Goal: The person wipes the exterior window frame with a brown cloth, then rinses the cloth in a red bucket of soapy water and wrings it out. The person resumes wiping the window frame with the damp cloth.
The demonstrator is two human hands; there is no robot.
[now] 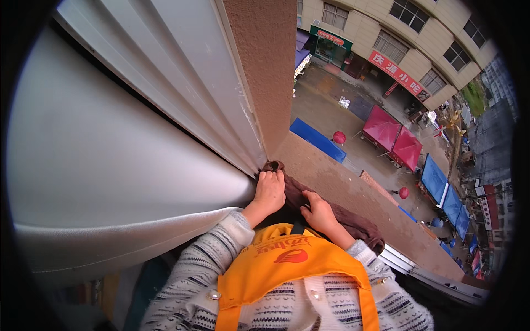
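Note:
A damp-looking, dark brown cloth (348, 219), bunched into a long roll, lies along the window sill. At the corner by the window frame, my left hand (270, 193) has its fingers curled over the cloth's end. Farther along the roll, my right hand (322, 213) straddles it, index finger at the far edge and thumb at the near one. The white window frame (198, 74) rises beside my left hand, its grooved side meeting the sill at the corner. Part of the cloth is hidden under both hands.
A pale curtain (124, 165) hangs close on the left. Beyond the outer ledge (331, 178) is a drop to a wet street with red canopies (383, 128) and blue canopies (434, 178). A window track (397, 258) runs right. I wear an orange apron (265, 285).

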